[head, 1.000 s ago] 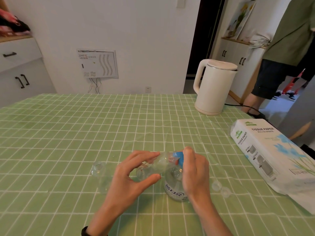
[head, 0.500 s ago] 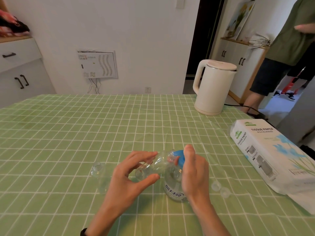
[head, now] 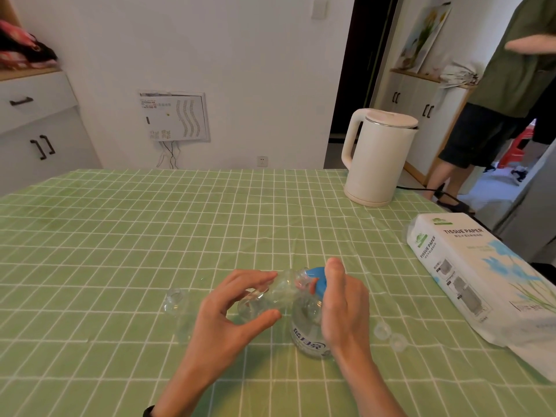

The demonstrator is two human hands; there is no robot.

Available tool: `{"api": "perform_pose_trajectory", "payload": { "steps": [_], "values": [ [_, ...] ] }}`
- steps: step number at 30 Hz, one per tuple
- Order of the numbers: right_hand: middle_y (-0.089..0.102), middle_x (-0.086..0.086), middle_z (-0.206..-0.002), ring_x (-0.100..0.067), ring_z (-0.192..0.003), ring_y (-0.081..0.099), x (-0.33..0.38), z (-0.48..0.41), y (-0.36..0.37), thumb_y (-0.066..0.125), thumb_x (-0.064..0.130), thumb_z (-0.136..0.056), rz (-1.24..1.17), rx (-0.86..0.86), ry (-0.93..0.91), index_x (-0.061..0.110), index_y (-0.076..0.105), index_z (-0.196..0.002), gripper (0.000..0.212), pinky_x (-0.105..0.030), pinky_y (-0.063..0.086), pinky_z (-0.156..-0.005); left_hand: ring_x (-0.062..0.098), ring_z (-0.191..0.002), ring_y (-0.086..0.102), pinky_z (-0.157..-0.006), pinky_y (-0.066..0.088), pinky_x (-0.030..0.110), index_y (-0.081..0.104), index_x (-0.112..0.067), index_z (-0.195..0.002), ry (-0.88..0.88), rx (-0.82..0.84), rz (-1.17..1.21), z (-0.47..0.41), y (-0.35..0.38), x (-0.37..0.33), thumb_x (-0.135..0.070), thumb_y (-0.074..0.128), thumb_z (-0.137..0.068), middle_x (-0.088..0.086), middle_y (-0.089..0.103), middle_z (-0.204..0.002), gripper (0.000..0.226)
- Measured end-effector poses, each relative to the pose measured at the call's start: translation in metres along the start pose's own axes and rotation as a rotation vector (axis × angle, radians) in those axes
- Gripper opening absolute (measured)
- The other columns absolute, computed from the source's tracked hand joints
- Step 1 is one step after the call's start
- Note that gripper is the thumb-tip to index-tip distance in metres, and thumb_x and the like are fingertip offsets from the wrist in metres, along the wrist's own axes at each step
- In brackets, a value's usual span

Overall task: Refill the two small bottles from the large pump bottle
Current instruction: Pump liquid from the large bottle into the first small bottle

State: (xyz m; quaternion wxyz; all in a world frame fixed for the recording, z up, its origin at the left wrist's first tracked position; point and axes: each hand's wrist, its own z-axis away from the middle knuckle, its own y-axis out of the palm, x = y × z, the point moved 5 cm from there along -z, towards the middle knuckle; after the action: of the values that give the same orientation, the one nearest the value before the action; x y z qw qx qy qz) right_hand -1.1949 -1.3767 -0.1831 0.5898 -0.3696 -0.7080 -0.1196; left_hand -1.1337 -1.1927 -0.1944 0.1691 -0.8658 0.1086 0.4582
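Mid-fill at lower centre, a small clear plastic bottle (head: 278, 291) is pinched by the left hand (head: 228, 323) and the blue-topped clear pump bottle (head: 307, 335) is clasped by the right hand (head: 346, 308) — aligned pumping is needed.

This is a room in a home. The bench (head: 120, 236) is covered in green checks, and a white kettle (head: 376, 158) and a pack of tissue paper (head: 469, 275) sit on it. White cupboards (head: 36, 130) stand by the wall — and a picture (head: 427, 34) leans further back.
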Motion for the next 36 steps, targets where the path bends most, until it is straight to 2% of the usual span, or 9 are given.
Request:
{"api": "perform_pose_trajectory", "payload": {
  "steps": [5,8,15,20,24,27,30,33,36],
  "values": [
    [0.042,0.015,-0.039,-0.005,-0.04,0.039,0.0002,-0.0022,-0.0004,0.026,0.06,-0.092,-0.01,0.009,-0.026,0.026,0.039,-0.044,0.06,-0.031,0.03,-0.055,0.021,-0.112,0.071,-0.096,0.057,0.035,0.073,-0.043,-0.123,-0.002,0.008,-0.007,0.0003,0.0005,-0.0009,-0.035,0.085,-0.076,-0.006,0.075,-0.117,0.049],
    [0.047,0.014,-0.042,-0.008,-0.043,0.04,-0.001,-0.003,-0.0011,0.028,0.053,-0.088,0.008,0.007,-0.039,0.032,0.052,-0.047,0.053,-0.032,0.031,-0.055,0.022,-0.112,0.071,-0.096,0.057,0.038,0.074,-0.04,-0.123,0.0,0.01,-0.009,0.0001,0.0011,-0.0012,-0.034,0.085,-0.076,-0.006,0.075,-0.118,0.049],
    [0.044,0.016,-0.04,-0.007,-0.043,0.041,-0.0047,-0.0014,0.0009,0.021,0.069,-0.095,0.008,0.012,0.008,0.035,0.053,-0.042,0.071,-0.031,0.034,-0.06,0.021,-0.11,0.071,-0.094,0.057,0.04,0.074,-0.042,-0.122,0.001,-0.002,-0.008,0.0004,0.0004,-0.0011,-0.034,0.085,-0.076,-0.005,0.075,-0.117,0.049],
    [0.045,0.02,-0.039,-0.005,-0.041,0.044,-0.002,-0.0011,0.0001,0.021,0.068,-0.095,0.002,0.006,-0.005,0.033,0.052,-0.042,0.071,-0.03,0.032,-0.058,0.022,-0.111,0.071,-0.095,0.057,0.041,0.073,-0.043,-0.122,-0.005,-0.002,-0.011,0.0009,0.0001,-0.0009,-0.035,0.085,-0.076,-0.006,0.075,-0.118,0.049],
    [0.033,0.012,-0.039,-0.007,-0.041,0.032,0.0014,-0.0014,-0.0011,0.028,0.059,-0.091,0.006,0.001,-0.026,0.028,0.036,-0.042,0.058,-0.03,0.028,-0.055,0.02,-0.112,0.071,-0.095,0.057,0.041,0.073,-0.044,-0.123,-0.005,0.001,-0.018,0.0001,0.0004,-0.0018,-0.036,0.085,-0.077,-0.007,0.075,-0.118,0.049],
    [0.034,0.01,-0.041,-0.008,-0.044,0.03,0.0011,-0.0022,-0.0021,0.03,0.053,-0.086,0.024,0.006,-0.028,0.029,0.04,-0.044,0.05,-0.031,0.028,-0.055,0.02,-0.113,0.071,-0.096,0.057,0.04,0.073,-0.044,-0.123,-0.004,0.005,-0.029,0.0002,0.0005,-0.002,-0.036,0.085,-0.077,-0.008,0.075,-0.118,0.048],
    [0.038,0.014,-0.04,-0.007,-0.042,0.035,-0.0009,-0.0007,-0.0015,0.028,0.057,-0.089,0.013,0.008,-0.021,0.026,0.04,-0.045,0.055,-0.031,0.029,-0.055,0.02,-0.112,0.071,-0.097,0.057,0.039,0.073,-0.043,-0.123,-0.007,0.004,-0.038,0.001,-0.0008,-0.0022,-0.036,0.085,-0.077,-0.007,0.075,-0.118,0.048],
    [0.046,0.023,-0.039,-0.003,-0.04,0.046,-0.0008,0.0008,-0.0006,0.024,0.066,-0.093,0.003,-0.002,-0.021,0.023,0.044,-0.043,0.069,-0.029,0.03,-0.054,0.018,-0.111,0.071,-0.095,0.057,0.036,0.072,-0.039,-0.125,0.011,0.005,-0.078,0.0012,-0.0016,-0.0048,-0.037,0.084,-0.078,-0.01,0.075,-0.119,0.048],
    [0.047,0.024,-0.04,-0.004,-0.041,0.046,-0.0018,0.0001,-0.0003,0.023,0.069,-0.093,-0.004,-0.007,-0.02,0.031,0.049,-0.041,0.07,-0.029,0.032,-0.056,0.017,-0.109,0.073,-0.092,0.058,0.034,0.074,-0.035,-0.123,0.024,0.007,-0.101,0.0015,-0.0007,-0.0075,-0.035,0.083,-0.08,-0.012,0.076,-0.117,0.044]
  ]
}}
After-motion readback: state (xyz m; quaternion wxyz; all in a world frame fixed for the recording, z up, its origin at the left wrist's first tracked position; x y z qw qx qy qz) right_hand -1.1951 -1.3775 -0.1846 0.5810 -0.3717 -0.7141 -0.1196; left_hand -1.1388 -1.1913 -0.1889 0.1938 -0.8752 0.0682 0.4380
